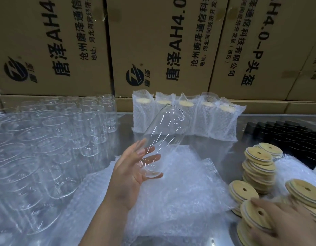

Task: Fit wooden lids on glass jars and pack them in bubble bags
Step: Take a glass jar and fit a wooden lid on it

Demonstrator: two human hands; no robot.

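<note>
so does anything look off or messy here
The wooden lid stacks on the right are slumped and fanned out; nothing looks broken or spilled. The glass jar is tilted only because the left hand holds it.

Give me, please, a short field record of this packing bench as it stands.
left hand: holds jar, tilted, unlidded
right hand: grips lid, blurred
packed jars: five in a row at the back
empty jars: massed at left
bubble bags: flat pile in the middle
lid stacks: at right
boxes: stacked behind
</note>
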